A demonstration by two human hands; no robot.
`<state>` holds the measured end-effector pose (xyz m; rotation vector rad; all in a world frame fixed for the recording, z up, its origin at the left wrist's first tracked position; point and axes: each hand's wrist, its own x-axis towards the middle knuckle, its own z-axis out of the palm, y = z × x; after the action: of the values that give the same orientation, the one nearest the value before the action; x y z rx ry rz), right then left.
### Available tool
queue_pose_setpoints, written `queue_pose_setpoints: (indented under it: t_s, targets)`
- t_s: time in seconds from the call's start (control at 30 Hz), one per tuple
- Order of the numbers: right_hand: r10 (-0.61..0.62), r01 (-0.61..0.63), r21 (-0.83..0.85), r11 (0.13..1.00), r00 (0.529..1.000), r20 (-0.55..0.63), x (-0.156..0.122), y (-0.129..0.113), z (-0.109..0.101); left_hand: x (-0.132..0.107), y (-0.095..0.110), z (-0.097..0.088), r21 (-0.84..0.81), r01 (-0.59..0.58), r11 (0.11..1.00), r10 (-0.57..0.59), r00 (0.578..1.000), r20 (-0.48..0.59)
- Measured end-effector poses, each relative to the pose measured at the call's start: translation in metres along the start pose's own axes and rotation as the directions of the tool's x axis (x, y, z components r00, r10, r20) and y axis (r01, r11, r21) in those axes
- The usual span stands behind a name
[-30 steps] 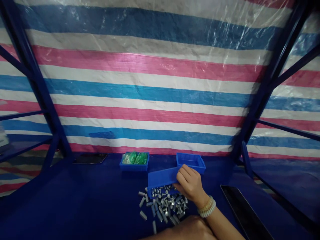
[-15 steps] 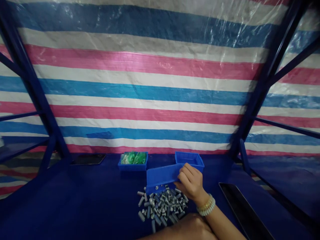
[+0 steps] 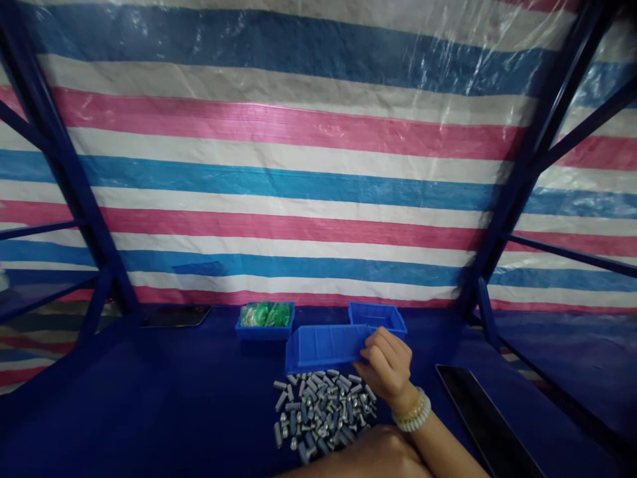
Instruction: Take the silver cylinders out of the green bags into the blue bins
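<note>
My right hand (image 3: 387,365), with beaded bracelets at the wrist, has its fingers curled over the right end of a blue plastic bin (image 3: 326,348). The bin is tilted, a broad ribbed face turned towards me, just above and behind a heap of small metal bolts and grey cylindrical pieces (image 3: 326,411). The heap is spread loose on the dark blue tabletop (image 3: 189,405). At the bottom edge my left hand (image 3: 381,455) shows only as a patch of bare skin in front of the heap. Its fingers are hidden.
Behind, to the left, a blue bin (image 3: 263,334) holds green and clear plastic bags (image 3: 271,314). Another blue bin (image 3: 377,318) stands back right. A dark flat device (image 3: 176,317) lies far left, a long black panel (image 3: 485,415) at right. Blue frame posts (image 3: 517,179) flank the table.
The bin in my right hand has tipped further, so its ribbed face now shows instead of its inside with small pieces. My right hand has shifted slightly right; the heap has more loose pieces.
</note>
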<state>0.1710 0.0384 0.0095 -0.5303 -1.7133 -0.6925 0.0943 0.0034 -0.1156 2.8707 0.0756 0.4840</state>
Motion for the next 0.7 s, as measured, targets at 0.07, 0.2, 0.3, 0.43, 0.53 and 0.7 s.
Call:
queue_pose_setpoints:
  t_s: [0.07, 0.2, 0.3, 0.43, 0.53, 0.7]
  targets:
    - [-0.010, 0.010, 0.001, 1.000, 1.000, -0.020, 0.001, 0.000, -0.001, 0.000, 0.002, -0.003, -0.004, 0.011, 1.000, -0.011, 1.000, 0.002]
    - [-0.026, 0.025, -0.007, 1.000, 0.998, -0.062, 0.005, -0.003, -0.005, 0.001, 0.008, -0.014, -0.014, 0.035, 0.999, -0.035, 0.999, 0.004]
    - [-0.024, 0.023, -0.009, 1.000, 0.997, -0.072, 0.006, -0.005, -0.009, 0.001, 0.012, -0.020, -0.020, 0.048, 0.999, -0.048, 0.999, 0.008]
    - [0.012, -0.010, 0.026, 1.000, 0.996, -0.092, 0.004, -0.001, -0.007, 0.002, 0.014, -0.023, -0.049, 0.056, 0.997, -0.056, 0.998, 0.010]
    - [0.105, -0.095, 0.081, 0.992, 0.987, -0.124, 0.003, 0.010, 0.003, 0.004, 0.014, -0.022, -0.076, 0.046, 0.996, -0.044, 0.999, 0.025]
    - [0.282, -0.283, 0.028, 0.959, 0.959, 0.026, 0.018, 0.049, 0.037, 0.002, 0.007, -0.019, -0.206, -0.032, 0.978, 0.044, 0.998, 0.054]
